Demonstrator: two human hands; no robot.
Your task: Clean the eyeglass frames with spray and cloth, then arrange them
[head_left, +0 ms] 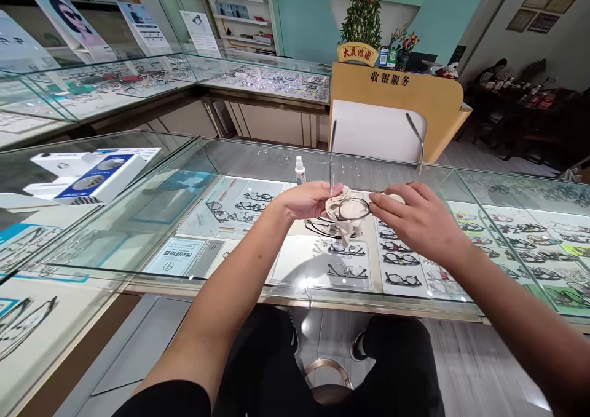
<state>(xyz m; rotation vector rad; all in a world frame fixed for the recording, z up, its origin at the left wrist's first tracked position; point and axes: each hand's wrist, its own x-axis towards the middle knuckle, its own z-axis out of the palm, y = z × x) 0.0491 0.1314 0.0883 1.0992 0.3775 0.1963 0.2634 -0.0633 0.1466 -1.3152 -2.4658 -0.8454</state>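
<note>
Above the glass counter I hold a pair of glasses (pixel 341 216) with its thin dark temples pointing up and away from me. My left hand (pixel 310 200) is closed on a cream cloth (pixel 346 230), which is bunched at the left side of the frame behind a lens. The fingers of my right hand (pixel 417 215) are closed around the other side of the glasses and hide that lens. Beyond my left hand, a small white bottle (pixel 300 172) stands upright on the counter.
Under the glass counter top (pixel 258 158) lie rows of eyeglasses (pixel 400 259). Blue-and-white boxes (pixel 99 174) sit on the counter at the left. Across the aisle stands a yellow cashier desk (pixel 391 91) with a plant (pixel 362 17) on it.
</note>
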